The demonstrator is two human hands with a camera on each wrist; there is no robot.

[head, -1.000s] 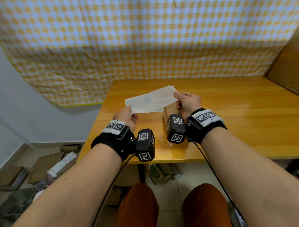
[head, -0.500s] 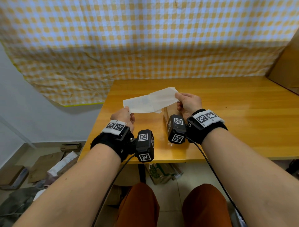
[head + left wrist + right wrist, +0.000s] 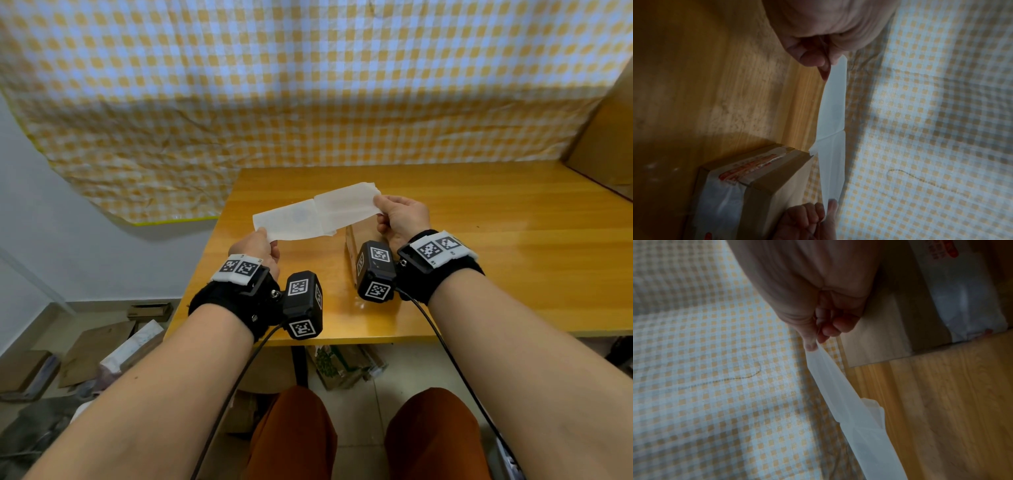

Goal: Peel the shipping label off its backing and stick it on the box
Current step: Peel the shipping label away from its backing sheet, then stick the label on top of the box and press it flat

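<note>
Above the table, my two hands hold two white sheets that still join at a seam in the middle. My left hand (image 3: pixel 265 241) (image 3: pixel 826 65) pinches the corner of the shipping label (image 3: pixel 291 221) (image 3: pixel 833 105), whose faint print shows through. My right hand (image 3: pixel 387 209) (image 3: pixel 816 340) pinches the end of the waxy backing (image 3: pixel 346 205) (image 3: pixel 831 175) (image 3: pixel 849 402). The taped brown cardboard box (image 3: pixel 352 246) (image 3: pixel 760 178) (image 3: pixel 900 321) stands on the table under my right hand, mostly hidden by the wrist camera in the head view.
The wooden table (image 3: pixel 496 257) runs to the right, where a large cardboard panel (image 3: pixel 606 137) stands at its far corner. A yellow checked cloth (image 3: pixel 308 85) hangs behind. Cardboard and rubbish (image 3: pixel 102 349) lie on the floor to the left.
My hands have drawn a little further apart, the left hand moving left. The two sheets overlap less and are stretched longer than before.
</note>
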